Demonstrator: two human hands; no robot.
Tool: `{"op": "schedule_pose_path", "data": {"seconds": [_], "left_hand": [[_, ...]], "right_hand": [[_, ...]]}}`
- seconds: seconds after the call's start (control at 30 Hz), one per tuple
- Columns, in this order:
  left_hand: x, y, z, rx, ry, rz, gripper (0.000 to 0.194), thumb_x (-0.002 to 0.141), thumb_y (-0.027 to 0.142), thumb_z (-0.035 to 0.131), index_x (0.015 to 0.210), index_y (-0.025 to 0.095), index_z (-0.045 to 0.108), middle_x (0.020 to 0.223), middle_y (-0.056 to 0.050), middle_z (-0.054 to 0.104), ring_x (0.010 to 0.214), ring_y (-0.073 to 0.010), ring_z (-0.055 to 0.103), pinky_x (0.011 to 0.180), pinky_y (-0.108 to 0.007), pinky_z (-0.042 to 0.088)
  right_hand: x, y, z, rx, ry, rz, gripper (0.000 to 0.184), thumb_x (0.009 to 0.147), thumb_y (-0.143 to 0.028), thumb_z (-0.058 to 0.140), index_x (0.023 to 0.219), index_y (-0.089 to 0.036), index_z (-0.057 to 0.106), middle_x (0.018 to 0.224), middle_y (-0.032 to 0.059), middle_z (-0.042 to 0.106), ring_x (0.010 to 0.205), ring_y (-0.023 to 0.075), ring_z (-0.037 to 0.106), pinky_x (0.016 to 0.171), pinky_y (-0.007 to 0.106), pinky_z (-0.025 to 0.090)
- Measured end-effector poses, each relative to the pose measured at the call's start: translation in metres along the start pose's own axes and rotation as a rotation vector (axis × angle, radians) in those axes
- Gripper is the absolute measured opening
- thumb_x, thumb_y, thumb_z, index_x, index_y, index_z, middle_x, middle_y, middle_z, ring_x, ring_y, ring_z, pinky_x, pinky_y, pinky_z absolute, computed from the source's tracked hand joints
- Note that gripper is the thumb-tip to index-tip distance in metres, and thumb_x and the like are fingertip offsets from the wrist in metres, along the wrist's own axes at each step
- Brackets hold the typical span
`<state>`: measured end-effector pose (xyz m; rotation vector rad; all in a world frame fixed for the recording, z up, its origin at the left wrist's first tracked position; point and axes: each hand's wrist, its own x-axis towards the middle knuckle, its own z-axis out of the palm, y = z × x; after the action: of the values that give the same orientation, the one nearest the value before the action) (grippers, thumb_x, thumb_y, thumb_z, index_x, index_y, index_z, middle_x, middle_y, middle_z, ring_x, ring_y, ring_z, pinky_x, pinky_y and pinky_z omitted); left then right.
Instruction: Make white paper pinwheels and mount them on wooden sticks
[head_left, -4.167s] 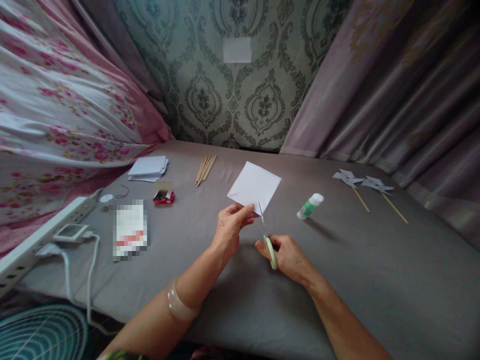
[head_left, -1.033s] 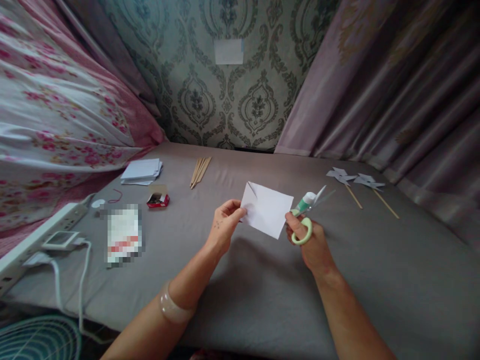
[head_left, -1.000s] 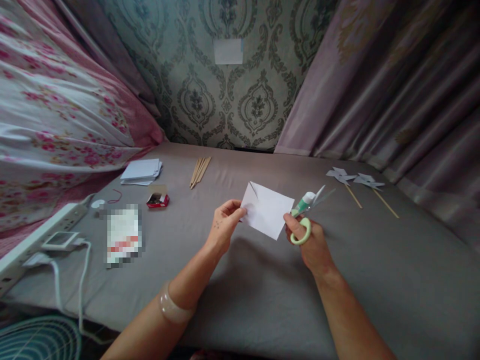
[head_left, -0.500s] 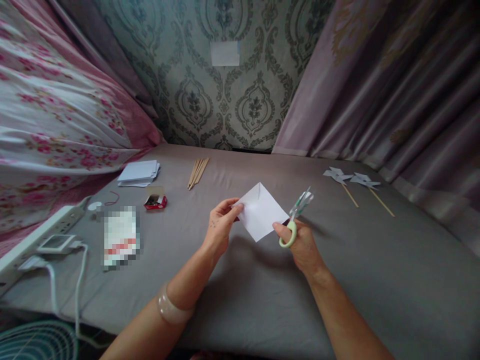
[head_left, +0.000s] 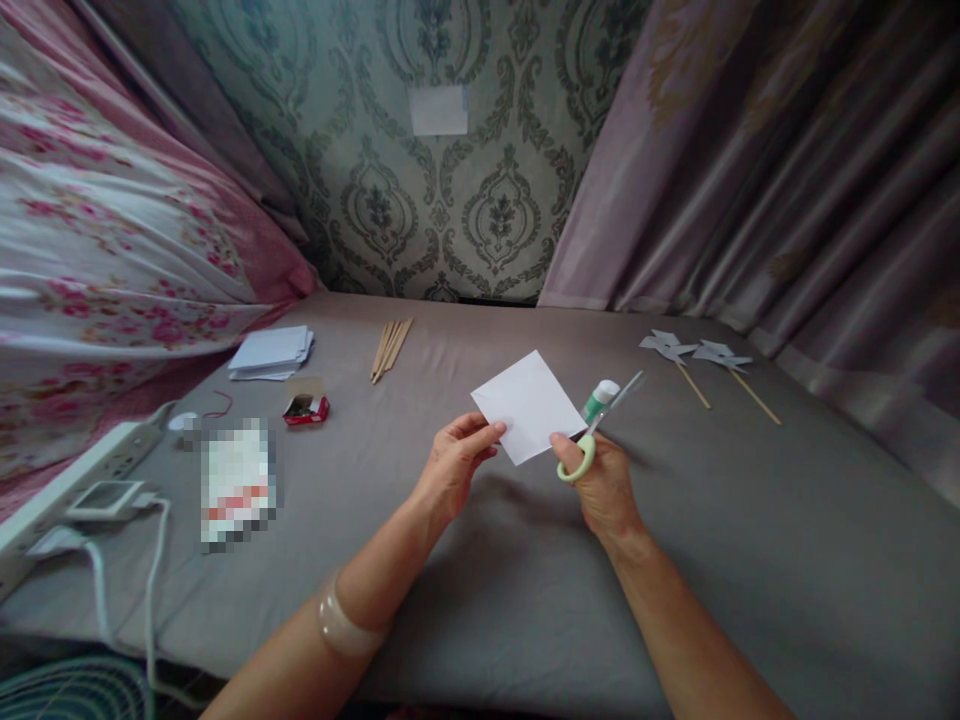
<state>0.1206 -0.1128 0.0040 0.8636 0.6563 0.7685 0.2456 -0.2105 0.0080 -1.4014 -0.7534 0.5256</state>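
Note:
A square white sheet of paper (head_left: 529,408) is held above the table, one corner pointing away from me. My left hand (head_left: 465,455) pinches its lower left edge between thumb and fingers. Hooked on my right hand (head_left: 602,480) is a pair of scissors (head_left: 577,462) with pale green handles, the blades pointing up and to the right. The right thumb also touches the paper's right side; the fingers behind are partly hidden. Just beyond the scissors stands a glue stick (head_left: 602,396) with a white cap and green label, partly covered by the blades.
Two paper pinwheels (head_left: 667,346) on sticks lie at the right. Wooden sticks (head_left: 388,350), a paper stack (head_left: 270,352) and a small red box (head_left: 306,405) are at the back left. A power strip (head_left: 112,465) with cables and a blurred packet (head_left: 236,482) lie at the left.
Earlier the scissors' blades were at the paper's near edge; now they point away to the right. The paper has been turned round between both hands, and the right thumb has come onto it.

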Motion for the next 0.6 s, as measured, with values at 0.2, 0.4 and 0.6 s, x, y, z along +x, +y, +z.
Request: {"op": "schedule_pose_path", "data": {"seconds": [0.2,0.4,0.6], "left_hand": [[-0.0040,-0.0038,0.0029,0.155,-0.043,0.054,0.026,0.056,0.032,0.083,0.072,0.014,0.073,0.069,-0.002,0.069,0.062,-0.0099,0.054,0.061,-0.022,0.037],[-0.0066,-0.0021,0.0061,0.189,-0.057,0.041,0.024,0.055,0.033,0.083,0.065,0.015,0.070,0.063,-0.001,0.066,0.057,-0.0101,0.052,0.059,-0.023,0.036],[-0.0054,-0.0044,0.0040,0.260,-0.057,0.040,0.026,0.055,0.036,0.083,0.059,0.015,0.068,0.056,0.001,0.060,0.054,-0.0086,0.046,0.056,-0.023,0.032]], "right_hand": [[0.0006,0.0015,-0.0004,-0.018,0.033,0.008,0.028,0.066,-0.044,0.067,0.068,-0.017,0.059,0.059,-0.0021,0.054,0.054,0.0109,0.041,0.051,0.025,0.038],[0.0018,0.0015,-0.0002,-0.009,0.059,0.012,0.028,0.065,-0.044,0.068,0.067,-0.018,0.058,0.059,-0.0027,0.053,0.055,0.0105,0.041,0.052,0.025,0.038],[0.0022,0.0046,-0.0013,-0.036,0.093,0.005,0.033,0.067,-0.046,0.068,0.061,-0.020,0.049,0.053,-0.0059,0.042,0.050,0.0089,0.033,0.048,0.024,0.032]]}}
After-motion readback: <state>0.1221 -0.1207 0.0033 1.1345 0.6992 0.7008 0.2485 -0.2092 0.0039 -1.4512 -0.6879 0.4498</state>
